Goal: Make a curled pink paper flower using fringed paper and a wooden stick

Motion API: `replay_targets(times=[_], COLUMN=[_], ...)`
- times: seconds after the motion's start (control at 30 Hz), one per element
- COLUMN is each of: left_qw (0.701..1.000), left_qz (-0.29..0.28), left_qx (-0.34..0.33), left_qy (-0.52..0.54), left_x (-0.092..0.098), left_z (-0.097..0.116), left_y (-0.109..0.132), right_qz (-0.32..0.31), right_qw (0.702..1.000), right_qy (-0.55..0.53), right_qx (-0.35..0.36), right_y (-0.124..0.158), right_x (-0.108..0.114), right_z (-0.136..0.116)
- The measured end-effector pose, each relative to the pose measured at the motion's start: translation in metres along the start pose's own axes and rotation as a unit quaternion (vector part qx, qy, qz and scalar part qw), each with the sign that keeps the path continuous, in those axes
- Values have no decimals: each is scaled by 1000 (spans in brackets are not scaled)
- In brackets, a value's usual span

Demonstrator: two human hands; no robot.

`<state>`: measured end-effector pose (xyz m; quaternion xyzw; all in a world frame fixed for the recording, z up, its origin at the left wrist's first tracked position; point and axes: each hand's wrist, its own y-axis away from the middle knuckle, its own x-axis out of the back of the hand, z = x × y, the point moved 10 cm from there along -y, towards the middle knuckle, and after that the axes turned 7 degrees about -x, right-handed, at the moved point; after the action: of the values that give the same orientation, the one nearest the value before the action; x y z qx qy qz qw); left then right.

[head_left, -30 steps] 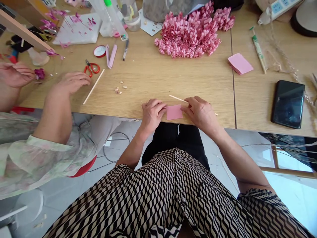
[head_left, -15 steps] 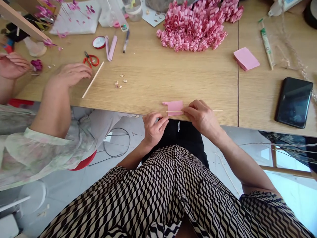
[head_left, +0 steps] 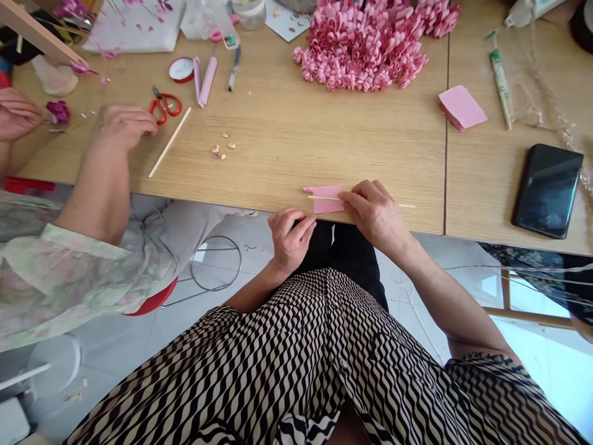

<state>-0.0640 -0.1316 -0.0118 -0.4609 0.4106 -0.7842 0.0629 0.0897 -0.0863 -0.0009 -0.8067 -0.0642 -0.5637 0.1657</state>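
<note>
Head view shows a green-printed wrapper (head_left: 501, 80), its print too small to read, near a black device (head_left: 548, 190) and a stack of pink paper (head_left: 462, 107). By the near edge of the table (head_left: 380, 136) lies a pink sheet (head_left: 328, 207); the right hand (head_left: 378, 213) pinches a thin stick (head_left: 323, 198) across it. The left hand (head_left: 291, 240) has its fingertips at the sheet's near left corner; whether they grip it, I cannot tell. Beyond, curled pink strips (head_left: 361, 52) lie heaped.

A pink sheet (head_left: 327, 206) lies by the near edge of a wooden table (head_left: 269, 123), a black phone (head_left: 548, 190) farther right, pink curls (head_left: 361, 49) heaped well back.
</note>
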Motion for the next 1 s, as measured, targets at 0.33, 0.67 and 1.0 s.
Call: replay_targets(times=[0.33,0.67,1.0], left_qw=[998,997,997], left_qz=[52,61,72], left_qx=[-20,-23,-11], left_qy=[19,49,39], left_x=[7,5,5], left_z=[5,9,5], left_y=[5,8,4], right_qz=[43,64,78], right_qw=[998,998,997], right_qy=[35,5,9], right_qx=[14,18,24], right_y=[18,25,25], right_x=[1,7,8], right_z=[-9,-5,-6])
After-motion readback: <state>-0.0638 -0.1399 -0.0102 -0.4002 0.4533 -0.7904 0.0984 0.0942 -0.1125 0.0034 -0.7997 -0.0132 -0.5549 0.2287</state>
